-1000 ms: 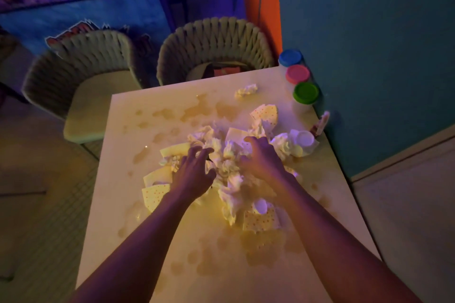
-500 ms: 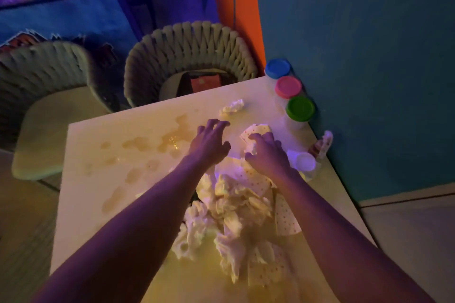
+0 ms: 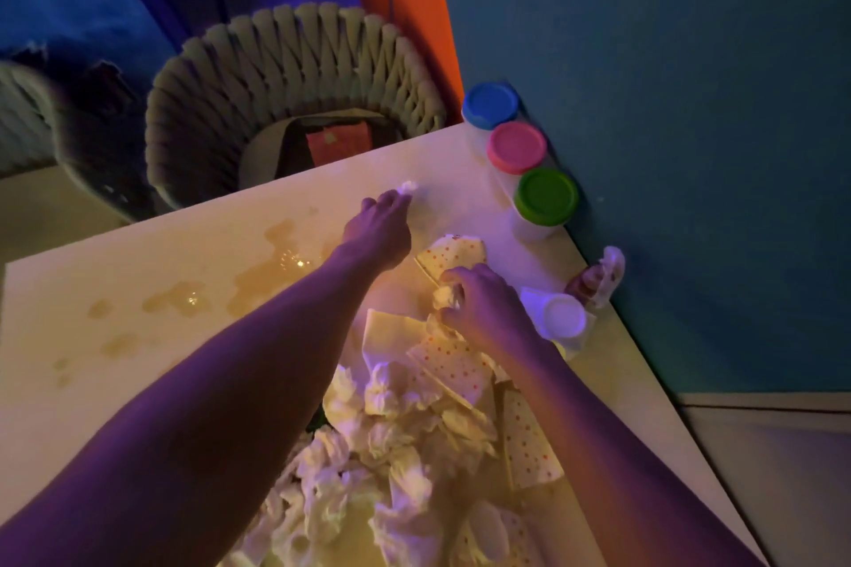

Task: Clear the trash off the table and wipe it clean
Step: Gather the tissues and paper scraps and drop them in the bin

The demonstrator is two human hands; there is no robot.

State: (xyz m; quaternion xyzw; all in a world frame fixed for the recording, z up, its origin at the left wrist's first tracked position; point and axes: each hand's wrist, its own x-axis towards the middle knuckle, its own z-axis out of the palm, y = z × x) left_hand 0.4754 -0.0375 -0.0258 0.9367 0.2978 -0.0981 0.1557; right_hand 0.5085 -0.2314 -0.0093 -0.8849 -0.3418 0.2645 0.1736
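Observation:
A heap of crumpled tissues and dotted paper napkins (image 3: 414, 442) lies on the pale table (image 3: 115, 336), drawn toward the near edge. My left hand (image 3: 380, 228) reaches to the far side, and its fingertips touch a small crumpled tissue (image 3: 408, 186). Its fingers are hidden behind the hand. My right hand (image 3: 483, 306) has its fingers curled round a crumpled tissue (image 3: 445, 296), beside a dotted napkin (image 3: 453, 253). Brownish spill patches (image 3: 267, 276) wet the table's left and far part.
Three tubs with blue (image 3: 490, 104), pink (image 3: 518, 146) and green (image 3: 546, 197) lids stand along the teal wall. A tipped white cup (image 3: 559, 318) and a wrapper (image 3: 603, 274) lie at the right edge. A woven chair (image 3: 294, 74) stands behind the table.
The camera has moved closer to the table. The trash heap has been dragged toward the near edge. My left hand has reached farther, to the lone tissue; my right hand has closed on a tissue.

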